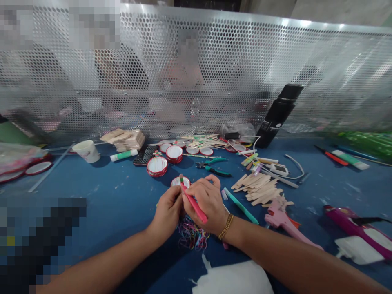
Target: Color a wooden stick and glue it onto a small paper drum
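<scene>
Head view. Right hand (206,200): fingers curled around a pink marker (196,207), barrel slanting from far left to near right; gold chain bracelet (226,227) at the wrist. Left hand (167,208): thumb and fingertips pinching a banded craft stick (181,179), green and red near the top, lower part hidden behind fingers. Position of banded craft stick: near the middle of the blue counter (122,220), roughly upright, in front of a red-rimmed white disc (177,182) just beyond the hands. Below the hands: tangle of multicoloured rubber bands (194,237). Nearest edge: white cloth or tissue (235,279), exact material unclear.

Right of the hands: turquoise marker (241,205), scattered plain craft sticks (260,190), pink glue gun (283,220); at far right of these, magenta tool (357,226) with black cord.

Farther off, left to right: tilted white cup (87,151), bundled craft sticks (130,141), green-and-white tube (124,155), two stacks of red-rimmed dishes (157,166), teal-handled pliers (214,166), black flask (277,116) tilted toward the right. Along the far side: perforated metal screen (214,61), with blurred people behind.
</scene>
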`<action>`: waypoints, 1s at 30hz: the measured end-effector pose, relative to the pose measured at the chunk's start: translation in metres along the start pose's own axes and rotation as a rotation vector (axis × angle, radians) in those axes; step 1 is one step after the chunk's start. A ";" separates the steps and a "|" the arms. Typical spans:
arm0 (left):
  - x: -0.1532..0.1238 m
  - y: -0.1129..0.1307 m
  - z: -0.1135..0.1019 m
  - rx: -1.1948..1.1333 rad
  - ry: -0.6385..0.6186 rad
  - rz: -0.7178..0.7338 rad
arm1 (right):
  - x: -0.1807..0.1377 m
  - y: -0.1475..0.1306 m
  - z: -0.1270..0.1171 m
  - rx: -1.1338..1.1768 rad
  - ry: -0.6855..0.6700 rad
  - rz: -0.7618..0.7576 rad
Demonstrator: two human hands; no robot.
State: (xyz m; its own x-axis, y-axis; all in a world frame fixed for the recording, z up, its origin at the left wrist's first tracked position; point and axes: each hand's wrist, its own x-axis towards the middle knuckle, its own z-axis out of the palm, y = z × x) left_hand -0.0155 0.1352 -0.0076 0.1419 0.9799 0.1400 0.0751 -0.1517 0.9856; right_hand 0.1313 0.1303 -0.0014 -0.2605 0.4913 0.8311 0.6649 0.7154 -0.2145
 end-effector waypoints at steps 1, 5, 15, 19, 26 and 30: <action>0.000 0.001 0.000 0.003 -0.002 -0.006 | 0.000 0.000 0.000 -0.005 0.005 0.006; -0.001 0.003 0.000 0.005 -0.010 -0.006 | 0.002 -0.002 -0.002 -0.005 0.021 0.004; 0.001 0.000 0.000 0.013 0.016 0.021 | 0.001 -0.001 -0.001 0.013 -0.001 -0.005; 0.000 0.000 0.000 -0.003 -0.004 0.001 | 0.001 -0.001 0.000 -0.002 0.000 0.004; 0.001 -0.001 0.000 0.007 0.000 0.009 | 0.002 -0.001 -0.003 -0.026 0.020 0.036; 0.001 -0.001 0.000 0.010 -0.006 0.004 | 0.002 -0.001 -0.003 -0.013 0.021 0.008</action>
State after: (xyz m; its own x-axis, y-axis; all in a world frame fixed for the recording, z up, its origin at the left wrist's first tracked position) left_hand -0.0156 0.1360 -0.0083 0.1481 0.9785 0.1433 0.0840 -0.1568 0.9840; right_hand 0.1319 0.1287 0.0016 -0.2404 0.4861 0.8402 0.6761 0.7049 -0.2144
